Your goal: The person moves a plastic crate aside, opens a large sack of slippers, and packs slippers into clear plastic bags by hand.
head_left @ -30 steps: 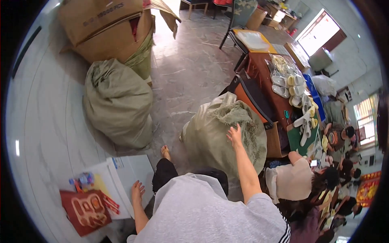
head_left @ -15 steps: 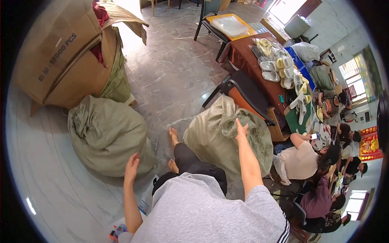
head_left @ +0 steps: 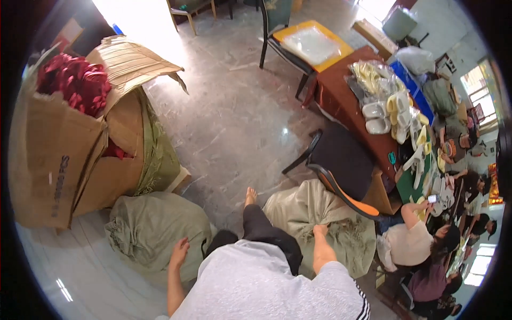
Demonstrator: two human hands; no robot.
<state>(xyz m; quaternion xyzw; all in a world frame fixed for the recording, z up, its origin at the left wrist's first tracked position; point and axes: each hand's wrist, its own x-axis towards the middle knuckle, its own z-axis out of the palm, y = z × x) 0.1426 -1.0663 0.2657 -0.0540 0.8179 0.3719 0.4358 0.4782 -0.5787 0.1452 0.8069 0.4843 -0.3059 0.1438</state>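
My right hand [head_left: 320, 230] is closed at the gathered top of a pale green-beige woven sack [head_left: 293, 208] on my right. The fingers appear to grip its bunched cloth, though the fingertips are hidden. A second woven sack [head_left: 160, 224], greyer green and bulging, stands on my left. Beside it hangs my left hand [head_left: 180, 252], fingers loosely bent and apart, with nothing in it. My legs and bare foot are between the two sacks.
A torn cardboard box [head_left: 64, 165] full of red cloth items [head_left: 74, 85] stands beyond the left sack. A black chair with orange trim [head_left: 341, 160] is by the right sack. Slippers [head_left: 378, 114] lie on the brown-covered table [head_left: 341, 90]. Several people sit at the right.
My right hand has closed on the right sack's gathered top; half a second ago its fingers were stretched out over it. The view has tilted up, showing the box's red contents.
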